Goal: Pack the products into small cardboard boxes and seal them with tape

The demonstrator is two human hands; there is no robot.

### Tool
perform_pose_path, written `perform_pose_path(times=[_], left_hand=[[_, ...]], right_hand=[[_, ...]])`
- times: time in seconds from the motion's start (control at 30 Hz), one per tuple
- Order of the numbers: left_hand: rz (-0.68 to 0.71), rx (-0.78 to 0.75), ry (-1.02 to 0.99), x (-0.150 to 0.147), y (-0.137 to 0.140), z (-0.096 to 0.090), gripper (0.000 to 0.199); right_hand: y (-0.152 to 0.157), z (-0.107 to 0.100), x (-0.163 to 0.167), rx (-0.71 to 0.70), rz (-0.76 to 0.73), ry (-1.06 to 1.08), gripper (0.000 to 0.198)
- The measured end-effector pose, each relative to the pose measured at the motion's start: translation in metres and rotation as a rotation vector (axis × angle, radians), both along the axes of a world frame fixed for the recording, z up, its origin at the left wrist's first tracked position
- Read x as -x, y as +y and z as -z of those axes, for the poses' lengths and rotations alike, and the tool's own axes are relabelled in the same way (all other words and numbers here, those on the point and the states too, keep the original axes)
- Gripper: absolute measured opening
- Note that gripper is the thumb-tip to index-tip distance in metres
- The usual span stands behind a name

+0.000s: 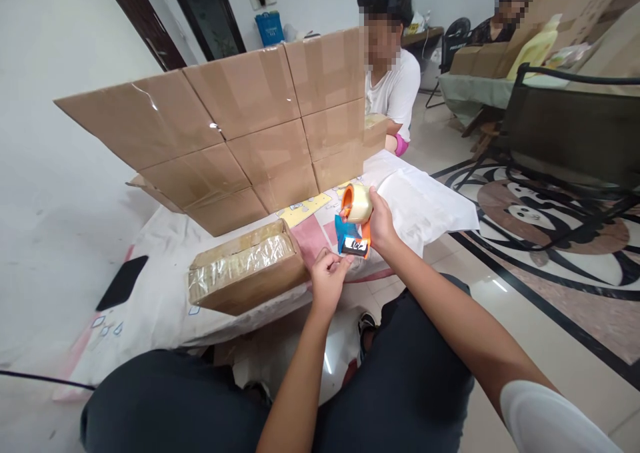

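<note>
My right hand (382,221) is wrapped round the orange handle of a tape dispenser (346,233), which has blue and black parts at its lower end. A cream-coloured roll of packing tape (361,203) sits on its orange hub. Close against the dispenser's lower end, my left hand (329,276) is closed in a pinch; whatever lies between its fingertips is too small to make out. Just left of that hand, a long cardboard box (270,281) rests on the covered table, with shiny clear tape over its upper face.
Behind the box stands a wall of stacked cartons (265,139). A black flat object (123,283) lies on the white tablecloth (165,293). Across the table sits a person in a white shirt (400,89); another person is farther back. A dark folding chair (570,126) stands at right.
</note>
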State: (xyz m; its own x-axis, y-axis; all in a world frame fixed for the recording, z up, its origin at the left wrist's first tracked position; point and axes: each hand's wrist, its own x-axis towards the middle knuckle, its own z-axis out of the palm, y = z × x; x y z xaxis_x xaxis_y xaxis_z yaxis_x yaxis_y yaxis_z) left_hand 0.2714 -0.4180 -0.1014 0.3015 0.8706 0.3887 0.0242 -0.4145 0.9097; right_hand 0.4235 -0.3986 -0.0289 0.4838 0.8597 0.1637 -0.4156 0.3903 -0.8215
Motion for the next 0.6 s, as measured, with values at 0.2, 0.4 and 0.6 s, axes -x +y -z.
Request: perform_pose_path(times=[0.2,0.4,0.6], left_hand=[[0.009,-0.036,0.004,0.005,0.0007,0.0008,0.039],[0.015,-0.074,0.002,0.0039,0.0001,0.004,0.032],[-0.011,-0.097,0.009,0.0037,0.0,0.0029,0.033]], right_hand=[[-0.0003,0.0054,0.0015,0.021,-0.03,0.013,0.056],[0.0007,0.0044,0.0037,0.03,-0.002,-0.007,0.058],[-0.0006,0.0004,0.0063,0.034,-0.003,0.02,0.062]])
